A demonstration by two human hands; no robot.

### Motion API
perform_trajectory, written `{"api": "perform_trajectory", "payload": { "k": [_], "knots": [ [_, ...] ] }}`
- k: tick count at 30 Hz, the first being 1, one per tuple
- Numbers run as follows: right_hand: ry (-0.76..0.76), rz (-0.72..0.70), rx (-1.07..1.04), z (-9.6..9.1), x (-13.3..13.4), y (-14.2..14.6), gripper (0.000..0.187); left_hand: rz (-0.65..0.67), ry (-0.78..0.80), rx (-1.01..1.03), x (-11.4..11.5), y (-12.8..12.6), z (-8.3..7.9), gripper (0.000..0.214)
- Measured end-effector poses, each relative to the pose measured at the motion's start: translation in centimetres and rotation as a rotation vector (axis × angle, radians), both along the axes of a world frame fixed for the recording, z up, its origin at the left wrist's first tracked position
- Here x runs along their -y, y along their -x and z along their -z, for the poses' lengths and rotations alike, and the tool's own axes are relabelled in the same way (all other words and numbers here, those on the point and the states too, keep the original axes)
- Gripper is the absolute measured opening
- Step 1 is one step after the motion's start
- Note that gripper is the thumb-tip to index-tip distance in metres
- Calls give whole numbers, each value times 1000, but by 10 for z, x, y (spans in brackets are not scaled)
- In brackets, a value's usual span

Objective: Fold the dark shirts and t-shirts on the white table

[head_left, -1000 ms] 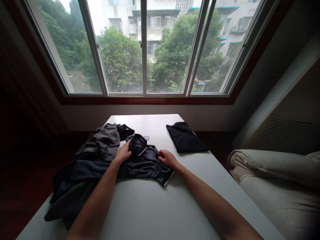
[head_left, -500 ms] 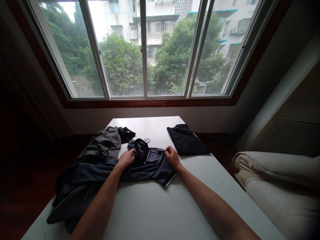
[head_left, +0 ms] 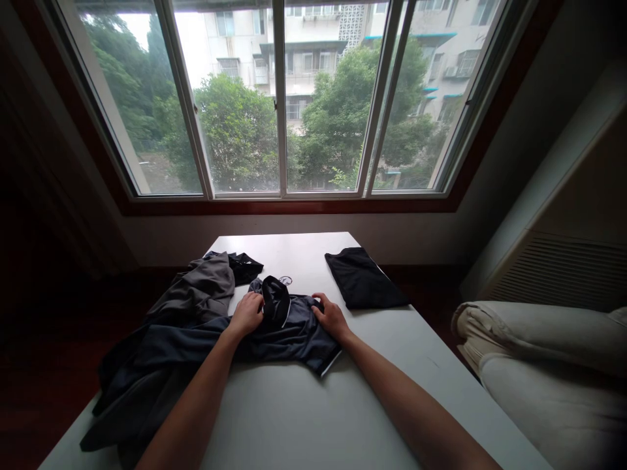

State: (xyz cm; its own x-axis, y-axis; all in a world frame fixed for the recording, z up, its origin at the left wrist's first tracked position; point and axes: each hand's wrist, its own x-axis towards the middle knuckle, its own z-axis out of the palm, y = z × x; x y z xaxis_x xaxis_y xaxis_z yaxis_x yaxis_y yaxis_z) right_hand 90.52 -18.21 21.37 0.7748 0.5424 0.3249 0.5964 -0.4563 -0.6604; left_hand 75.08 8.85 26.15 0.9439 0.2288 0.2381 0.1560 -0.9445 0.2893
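A dark navy polo shirt (head_left: 298,336) with a black collar (head_left: 275,300) and white edging lies partly spread on the white table. At the left side of the collar, my left hand (head_left: 247,314) has its fingers curled together on the cloth; their tips are partly hidden. My right hand (head_left: 332,318) rests at the shirt's right shoulder, with thumb and fingers apart. The shirt's left part merges with a heap of dark and grey clothes (head_left: 196,294) beside my left forearm.
A folded black garment (head_left: 365,277) lies at the table's (head_left: 289,245) far right. Behind the table is a wide window (head_left: 281,130) with a wooden frame. Beige cushioned furniture (head_left: 543,333) stands to the right, near a slatted panel (head_left: 563,274).
My right hand has loosened from a closed grip on the shirt's shoulder, its fingers now apart. The left hand stays by the collar. The view has shifted slightly.
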Motion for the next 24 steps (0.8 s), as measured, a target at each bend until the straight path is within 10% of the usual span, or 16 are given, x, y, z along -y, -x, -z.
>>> {"api": "perform_trajectory", "payload": {
  "k": [9,15,24],
  "knots": [
    [304,300,79,-50,43,-28,26,-134,90,-169,-14,2,-3,52],
    [483,231,76,-57,56,-34,18,66,203,-345,-3,11,-23,50],
    [96,-173,162,-33,5,-18,51,-35,42,-54,-22,5,1,44]
  ]
}}
